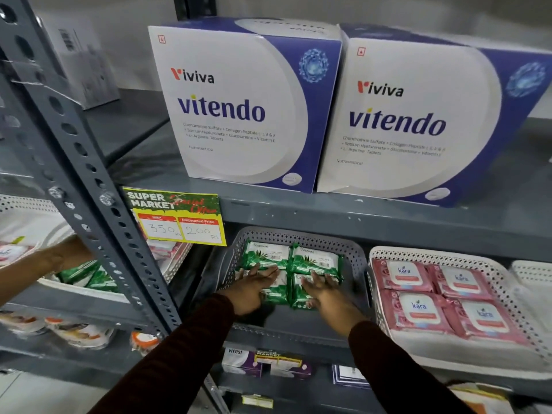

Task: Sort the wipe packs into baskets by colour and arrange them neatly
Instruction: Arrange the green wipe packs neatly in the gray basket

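Both hands reach into the grey basket (355, 258), palms down, fingers flat and spread, gripping nothing. The left hand (254, 286) presses the near-left green wipe pack (276, 289); the right hand (324, 291) lies on the near-right one (298, 294). Beyond the fingertips lie two more green packs (291, 258), long axes left-right, leaf-printed with white labels. Pink packs (439, 297) fill the white basket (504, 282) alongside.

Middle shelf (388, 222): my basket (355, 258) holds four wipe packs (316, 259) two by two, my hands (254, 286) flat on the front pair. Second basket (504, 282) right, four packs (418, 309) inside. Two boxes (239, 115) on upper shelf.
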Action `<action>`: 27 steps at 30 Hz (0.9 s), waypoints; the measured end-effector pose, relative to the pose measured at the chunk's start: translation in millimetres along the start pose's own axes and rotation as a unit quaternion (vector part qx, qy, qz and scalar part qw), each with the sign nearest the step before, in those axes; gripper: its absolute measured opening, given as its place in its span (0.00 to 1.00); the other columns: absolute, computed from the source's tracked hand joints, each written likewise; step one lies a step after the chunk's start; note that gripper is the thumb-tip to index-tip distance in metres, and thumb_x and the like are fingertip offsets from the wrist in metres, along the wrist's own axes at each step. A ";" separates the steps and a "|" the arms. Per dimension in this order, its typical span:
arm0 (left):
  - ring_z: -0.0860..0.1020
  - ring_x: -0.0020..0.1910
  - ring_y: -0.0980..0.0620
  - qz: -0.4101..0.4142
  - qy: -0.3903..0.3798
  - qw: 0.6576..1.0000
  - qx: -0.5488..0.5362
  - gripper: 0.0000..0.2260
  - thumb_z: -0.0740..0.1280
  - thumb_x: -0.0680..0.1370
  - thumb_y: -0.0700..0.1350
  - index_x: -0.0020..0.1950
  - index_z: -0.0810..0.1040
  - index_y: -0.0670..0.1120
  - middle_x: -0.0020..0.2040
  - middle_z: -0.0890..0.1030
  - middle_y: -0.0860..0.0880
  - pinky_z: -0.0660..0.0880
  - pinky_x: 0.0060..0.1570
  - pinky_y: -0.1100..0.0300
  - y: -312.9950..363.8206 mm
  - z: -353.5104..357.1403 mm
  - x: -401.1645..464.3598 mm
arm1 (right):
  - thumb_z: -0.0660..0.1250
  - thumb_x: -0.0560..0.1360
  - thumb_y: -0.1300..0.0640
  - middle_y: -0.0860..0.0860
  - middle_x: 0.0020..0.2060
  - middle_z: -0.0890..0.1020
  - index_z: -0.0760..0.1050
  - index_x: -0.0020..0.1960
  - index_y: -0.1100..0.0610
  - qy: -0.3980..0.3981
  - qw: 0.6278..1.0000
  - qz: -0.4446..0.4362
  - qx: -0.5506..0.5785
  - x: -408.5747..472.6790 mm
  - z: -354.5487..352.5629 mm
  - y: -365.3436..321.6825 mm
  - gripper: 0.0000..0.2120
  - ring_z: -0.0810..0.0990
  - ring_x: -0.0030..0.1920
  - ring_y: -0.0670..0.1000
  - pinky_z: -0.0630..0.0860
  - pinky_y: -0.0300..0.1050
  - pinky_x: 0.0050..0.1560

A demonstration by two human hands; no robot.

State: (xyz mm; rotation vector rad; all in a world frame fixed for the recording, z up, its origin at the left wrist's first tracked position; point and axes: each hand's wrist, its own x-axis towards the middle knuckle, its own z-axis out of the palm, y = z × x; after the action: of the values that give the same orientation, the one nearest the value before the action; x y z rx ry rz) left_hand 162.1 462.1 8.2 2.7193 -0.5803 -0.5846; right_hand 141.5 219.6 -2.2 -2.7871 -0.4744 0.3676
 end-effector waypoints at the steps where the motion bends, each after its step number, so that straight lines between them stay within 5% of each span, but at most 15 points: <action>1: 0.37 0.77 0.49 0.004 -0.012 1.000 0.002 0.38 0.57 0.77 0.32 0.80 0.44 0.57 0.79 0.42 0.57 0.34 0.73 0.42 -0.9 -1.7 1.4 | 0.55 0.82 0.65 0.51 0.80 0.44 0.49 0.80 0.46 0.003 1.000 0.000 -0.001 -0.2 3.7 -0.3 0.31 0.40 0.79 0.60 0.40 0.52 0.76; 6: 0.37 0.77 0.49 0.024 -0.034 0.999 0.015 0.35 0.57 0.79 0.35 0.80 0.44 0.55 0.80 0.42 0.56 0.34 0.73 0.46 -2.7 -9.7 2.6 | 0.55 0.79 0.70 0.55 0.80 0.42 0.44 0.80 0.49 0.031 0.999 0.019 -0.033 0.8 13.1 -8.4 0.36 0.40 0.79 0.62 0.42 0.56 0.78; 9: 0.38 0.77 0.52 0.021 0.023 0.998 -0.053 0.30 0.56 0.82 0.44 0.80 0.45 0.52 0.80 0.42 0.54 0.35 0.71 0.54 3.5 -15.9 5.0 | 0.49 0.84 0.45 0.52 0.78 0.36 0.40 0.80 0.49 -0.021 0.999 0.032 0.025 1.4 5.1 -14.0 0.30 0.33 0.78 0.59 0.35 0.58 0.76; 11: 0.38 0.77 0.51 0.011 0.094 0.996 -0.006 0.27 0.52 0.84 0.48 0.80 0.43 0.48 0.80 0.41 0.51 0.36 0.73 0.55 6.1 -19.2 14.6 | 0.45 0.82 0.40 0.49 0.76 0.34 0.37 0.80 0.50 0.005 0.998 0.049 0.035 11.4 -3.4 -10.8 0.32 0.31 0.77 0.56 0.30 0.59 0.74; 14: 0.35 0.76 0.47 -0.020 0.119 0.989 0.083 0.28 0.47 0.84 0.52 0.79 0.38 0.46 0.79 0.38 0.48 0.38 0.75 0.49 6.1 -15.5 33.0 | 0.44 0.83 0.43 0.52 0.79 0.37 0.37 0.80 0.53 0.062 0.995 0.079 -0.018 33.7 -9.7 0.8 0.31 0.34 0.78 0.55 0.29 0.59 0.72; 23: 0.39 0.78 0.50 -0.055 0.138 0.982 0.120 0.28 0.43 0.82 0.54 0.80 0.43 0.45 0.80 0.43 0.50 0.39 0.75 0.46 1.2 8.3 49.3 | 0.41 0.82 0.42 0.48 0.80 0.40 0.38 0.80 0.50 0.040 0.996 0.078 -0.028 48.1 2.6 -0.1 0.30 0.36 0.79 0.52 0.36 0.65 0.76; 27: 0.43 0.78 0.47 -0.068 0.138 0.977 0.150 0.40 0.30 0.70 0.59 0.80 0.46 0.44 0.81 0.46 0.48 0.41 0.76 0.47 1.8 3.2 52.7 | 0.42 0.82 0.41 0.47 0.80 0.40 0.39 0.80 0.49 0.018 0.996 0.090 -0.018 54.1 -1.2 -2.5 0.30 0.36 0.79 0.52 0.33 0.69 0.73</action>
State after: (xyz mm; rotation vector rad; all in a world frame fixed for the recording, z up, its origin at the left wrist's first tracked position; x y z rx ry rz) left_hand 204.2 436.5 -11.0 3.0701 -0.4432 -0.1499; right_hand 190.6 240.8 -11.0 -2.8736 -0.2246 0.3515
